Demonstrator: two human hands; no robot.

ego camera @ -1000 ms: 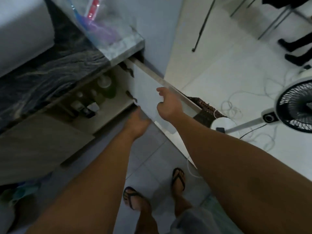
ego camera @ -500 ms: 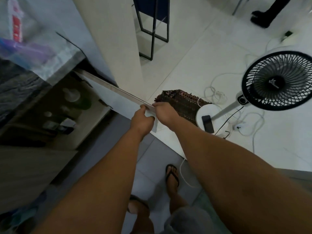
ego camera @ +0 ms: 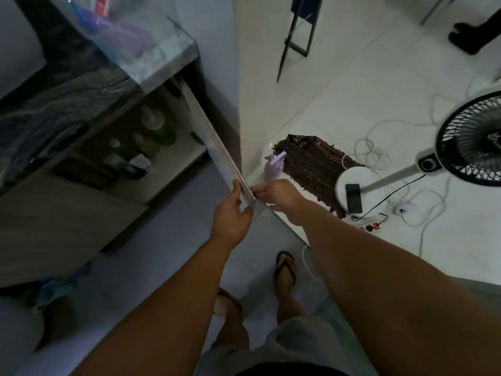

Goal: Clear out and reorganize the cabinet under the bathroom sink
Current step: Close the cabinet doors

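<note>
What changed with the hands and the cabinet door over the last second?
Both hands slid out along the cabinet door to its outer corner and took hold there: left hand on the inner side, right hand on the outer. The bottles inside stayed put, and the door stays open.

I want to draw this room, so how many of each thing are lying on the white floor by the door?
Fan: 1
Mat: 1
Phone on the fan's base: 1
Purple spray bottle: 1
Power strip: 1
Total: 5
</note>
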